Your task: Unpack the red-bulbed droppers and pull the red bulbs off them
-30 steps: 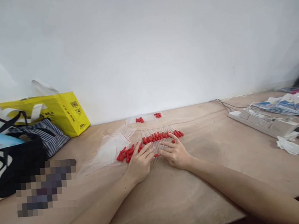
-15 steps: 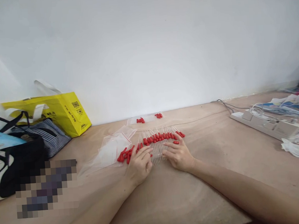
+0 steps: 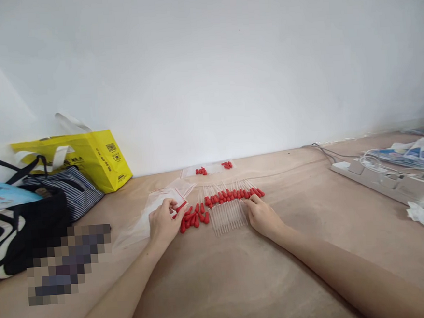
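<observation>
left hand (image 3: 162, 221) pinching top zip bag (image 3: 163, 195), left of the red bulbs; right hand (image 3: 261, 216) rests loose on dropper row (image 3: 228, 216), right end. Pulling one out likely needs a fingertip pinch.

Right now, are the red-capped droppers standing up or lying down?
Lying down. The droppers rest side by side on the table, red bulbs at their far ends, clear tubes pointing toward the camera.

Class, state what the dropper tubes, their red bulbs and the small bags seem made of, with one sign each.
Tubes: clear plastic or glass, see-through.
Bulbs: probably rubber, matte red.
Bags: thin glossy plastic film, transparent, crinkled.
</observation>
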{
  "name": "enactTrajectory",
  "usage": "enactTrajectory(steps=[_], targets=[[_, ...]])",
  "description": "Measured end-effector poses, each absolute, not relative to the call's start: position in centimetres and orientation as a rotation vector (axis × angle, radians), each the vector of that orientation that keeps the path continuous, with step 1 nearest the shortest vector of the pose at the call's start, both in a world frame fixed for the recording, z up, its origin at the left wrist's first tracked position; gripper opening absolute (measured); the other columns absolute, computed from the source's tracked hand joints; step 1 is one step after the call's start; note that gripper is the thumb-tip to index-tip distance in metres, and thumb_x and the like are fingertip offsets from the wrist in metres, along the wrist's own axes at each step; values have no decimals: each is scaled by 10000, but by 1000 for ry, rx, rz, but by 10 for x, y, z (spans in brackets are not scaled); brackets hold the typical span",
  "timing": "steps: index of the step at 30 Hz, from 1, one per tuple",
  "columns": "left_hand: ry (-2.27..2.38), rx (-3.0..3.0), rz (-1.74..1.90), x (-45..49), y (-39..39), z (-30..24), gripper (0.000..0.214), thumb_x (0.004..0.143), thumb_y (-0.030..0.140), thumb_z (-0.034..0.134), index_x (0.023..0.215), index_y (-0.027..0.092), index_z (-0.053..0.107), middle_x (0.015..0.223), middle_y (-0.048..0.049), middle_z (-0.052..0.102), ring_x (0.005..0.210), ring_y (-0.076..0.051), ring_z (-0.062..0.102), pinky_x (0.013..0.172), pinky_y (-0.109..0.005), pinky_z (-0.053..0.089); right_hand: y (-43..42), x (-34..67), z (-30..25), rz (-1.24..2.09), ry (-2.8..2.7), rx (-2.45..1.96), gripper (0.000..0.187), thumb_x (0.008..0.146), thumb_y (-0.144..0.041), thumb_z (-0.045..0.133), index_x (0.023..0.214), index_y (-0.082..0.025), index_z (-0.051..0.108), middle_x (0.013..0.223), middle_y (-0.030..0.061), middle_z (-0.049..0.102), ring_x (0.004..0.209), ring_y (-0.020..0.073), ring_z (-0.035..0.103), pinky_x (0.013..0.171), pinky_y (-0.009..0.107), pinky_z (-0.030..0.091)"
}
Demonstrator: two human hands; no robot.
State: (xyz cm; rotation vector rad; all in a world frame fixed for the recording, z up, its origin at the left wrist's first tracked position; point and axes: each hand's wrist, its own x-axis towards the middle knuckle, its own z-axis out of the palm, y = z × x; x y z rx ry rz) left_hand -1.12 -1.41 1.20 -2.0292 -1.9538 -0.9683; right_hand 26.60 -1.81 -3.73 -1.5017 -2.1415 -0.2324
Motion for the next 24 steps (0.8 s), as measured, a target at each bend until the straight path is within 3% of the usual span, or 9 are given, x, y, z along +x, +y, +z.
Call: enactTrajectory(steps=[4,13,19,24], targets=[[-2141,-1988,-822,-26,-11,18,223,696,447,521,723,226,511,721,35,634,681,-163,583,643,-276,371,-14,263,-40,-148,-2147,-1492,282,740,-4,364,916,-111,557,883,99,518,740,157,526,657,243,420],[-2179,-2022,-778,-24,-9,14,272,715,494,480,765,236,551,777,27,653,708,-170,578,673,-287,370,-18,258,-36,-9,-2116,-1287,234,852,-149,341,783,-131,564,825,85,517,822,164,509,769,280,418],[-2036,-2015,-707,-17,-5,22,250,741,433,453,759,253,626,885,-29,636,886,-243,538,730,-358,368,-21,259,-31,-113,-2107,-1252,263,867,-183,337,792,-146,586,811,71,551,811,158,514,749,274,397],[-1958,-2155,-496,11,11,29,312,692,500,472,610,259,653,904,-67,617,940,-305,489,779,-470,339,-22,265,-25,-304,-2039,-1311,248,853,-205,375,775,-181,609,815,46,601,800,163,518,731,299,340]])
